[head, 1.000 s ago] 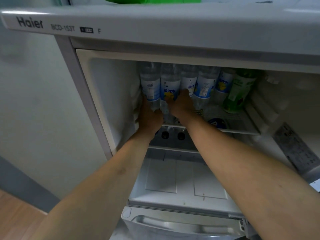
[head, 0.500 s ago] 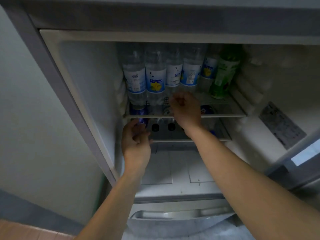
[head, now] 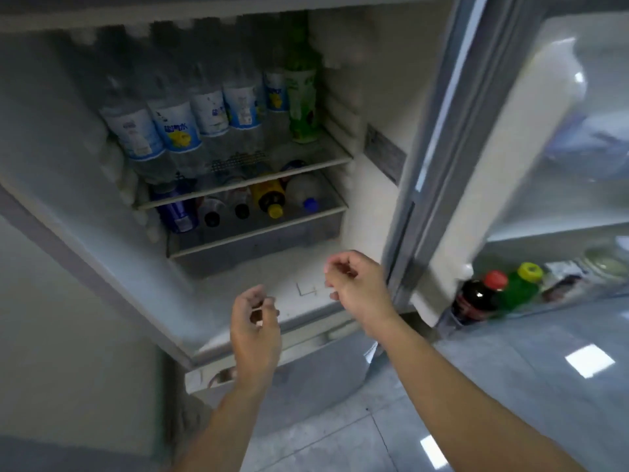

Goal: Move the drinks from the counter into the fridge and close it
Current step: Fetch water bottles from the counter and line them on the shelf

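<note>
The fridge [head: 371, 97] is seen open, its door [head: 531, 137] swung wide toward 3 o'clock. On the upper shelf [head: 306, 166] a row of clear water bottles [head: 177, 131] with blue-and-white labels is stood upright, shoulder to shoulder, with a green bottle [head: 302, 97] at the row's 3 o'clock end. On the lower shelf [head: 323, 212], drinks are laid on their sides with caps forward: a blue can [head: 177, 212], two dark-capped bottles [head: 212, 207], a yellow-capped bottle [head: 270, 199] and a blue-capped bottle [head: 306, 195]. In the door rack [head: 578, 308], at 4 o'clock, a dark red-capped bottle [head: 476, 298] and a green yellow-capped bottle [head: 520, 284] are kept. Both hands are held in front of the compartment, below the shelves: the left hand [head: 255, 321] at 6 o'clock and the right hand [head: 357, 287] at 5 o'clock, fingers loosely curled and nothing gripped.
</note>
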The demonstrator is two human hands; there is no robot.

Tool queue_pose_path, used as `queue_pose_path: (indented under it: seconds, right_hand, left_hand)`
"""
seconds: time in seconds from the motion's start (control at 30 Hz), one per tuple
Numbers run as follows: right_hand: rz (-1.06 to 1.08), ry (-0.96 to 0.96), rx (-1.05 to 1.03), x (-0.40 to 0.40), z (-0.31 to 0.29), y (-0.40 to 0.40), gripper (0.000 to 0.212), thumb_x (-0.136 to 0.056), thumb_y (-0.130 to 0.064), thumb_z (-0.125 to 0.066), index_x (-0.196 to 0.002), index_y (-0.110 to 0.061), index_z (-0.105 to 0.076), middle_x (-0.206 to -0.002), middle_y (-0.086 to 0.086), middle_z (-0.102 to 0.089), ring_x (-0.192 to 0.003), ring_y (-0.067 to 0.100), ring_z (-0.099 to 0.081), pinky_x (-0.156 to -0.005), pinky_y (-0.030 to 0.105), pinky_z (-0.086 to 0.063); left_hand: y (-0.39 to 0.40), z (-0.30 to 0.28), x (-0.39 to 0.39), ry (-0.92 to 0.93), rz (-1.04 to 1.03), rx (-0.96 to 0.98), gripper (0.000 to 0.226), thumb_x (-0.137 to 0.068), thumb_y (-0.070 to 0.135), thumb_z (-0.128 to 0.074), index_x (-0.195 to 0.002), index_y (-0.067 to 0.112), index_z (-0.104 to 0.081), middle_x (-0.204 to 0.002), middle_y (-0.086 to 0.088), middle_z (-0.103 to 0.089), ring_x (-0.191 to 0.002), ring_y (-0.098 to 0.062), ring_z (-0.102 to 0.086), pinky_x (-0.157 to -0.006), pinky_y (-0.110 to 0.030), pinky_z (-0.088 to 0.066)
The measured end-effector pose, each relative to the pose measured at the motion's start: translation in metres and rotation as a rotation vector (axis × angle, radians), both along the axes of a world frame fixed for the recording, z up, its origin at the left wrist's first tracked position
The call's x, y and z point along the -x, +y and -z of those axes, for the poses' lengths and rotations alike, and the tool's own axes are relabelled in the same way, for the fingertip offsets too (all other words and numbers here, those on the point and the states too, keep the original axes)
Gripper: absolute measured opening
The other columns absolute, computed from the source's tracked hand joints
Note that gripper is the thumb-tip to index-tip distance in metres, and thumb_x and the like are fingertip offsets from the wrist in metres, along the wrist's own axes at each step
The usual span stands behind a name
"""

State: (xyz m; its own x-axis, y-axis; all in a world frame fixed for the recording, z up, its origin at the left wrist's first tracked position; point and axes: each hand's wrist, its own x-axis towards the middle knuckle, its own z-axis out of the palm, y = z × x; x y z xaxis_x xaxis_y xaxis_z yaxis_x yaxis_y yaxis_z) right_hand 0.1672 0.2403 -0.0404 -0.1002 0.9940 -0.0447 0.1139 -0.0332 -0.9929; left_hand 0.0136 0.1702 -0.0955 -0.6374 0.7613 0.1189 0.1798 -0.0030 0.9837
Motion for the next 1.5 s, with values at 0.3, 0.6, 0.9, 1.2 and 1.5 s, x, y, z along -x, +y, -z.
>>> queue_pose_path:
  seconds: [0.3,0.6,0.9,1.2,1.5]
  right_hand:
    - [0.495,-0.024,0.242,-0.212,0.082,-0.158,0.003,-0.091,-0.020,-0.070,-0.092,-0.018,-0.068,-0.087,0.002,-0.070,-0.082,0.021,-0.068,-0.071,0.036,-0.058]
    - [0.923,0.057,0.680,-0.336,0.182,-0.365,0.015,-0.090,-0.017,-0.070,-0.096,-0.004,-0.067,-0.080,0.010,-0.061,-0.068,0.022,-0.055,-0.057,0.032,-0.047]
    - [1.117,0.068,1.050,-0.330,0.224,-0.498,0.017,-0.091,-0.024,-0.067,-0.098,-0.009,-0.063,-0.091,0.015,-0.064,-0.081,0.026,-0.062,-0.065,0.037,-0.056]
    - [1.298,0.180,1.229,-0.309,0.236,-0.542,0.018,-0.093,-0.024,-0.066,-0.097,-0.006,-0.063,-0.087,0.011,-0.064,-0.077,0.026,-0.061,-0.068,0.037,-0.054]
    - [1.358,0.306,1.305,-0.357,0.253,-0.542,0.013,-0.092,-0.018,-0.064,-0.084,-0.008,-0.059,-0.079,0.011,-0.054,-0.113,0.042,-0.048,-0.057,0.031,-0.050]
  left_hand:
    - [-0.086,0.074,-0.126,0.099,0.425,0.263,0.021,-0.096,0.013,-0.058,-0.116,0.020,-0.057,-0.095,-0.005,-0.060,-0.082,-0.019,-0.061,-0.073,-0.042,-0.056]
    - [-0.176,0.173,-0.148,0.295,0.712,1.061,0.040,-0.090,0.021,-0.066,-0.127,0.009,-0.056,-0.108,-0.011,-0.059,-0.087,-0.029,-0.061,-0.079,-0.043,-0.058]
    - [-0.169,0.204,-0.131,0.386,0.770,1.268,0.040,-0.089,0.021,-0.070,-0.125,0.005,-0.060,-0.110,-0.017,-0.062,-0.090,-0.036,-0.060,-0.066,-0.037,-0.054]
    - [-0.112,0.209,-0.227,0.392,1.030,1.288,0.035,-0.096,0.021,-0.059,-0.129,0.009,-0.055,-0.103,-0.016,-0.062,-0.090,-0.030,-0.059,-0.078,-0.039,-0.053]
    - [-0.064,0.202,-0.414,0.326,1.228,1.156,0.032,-0.097,0.022,-0.059,-0.127,0.011,-0.055,-0.100,-0.011,-0.059,-0.090,-0.027,-0.059,-0.081,-0.040,-0.054]
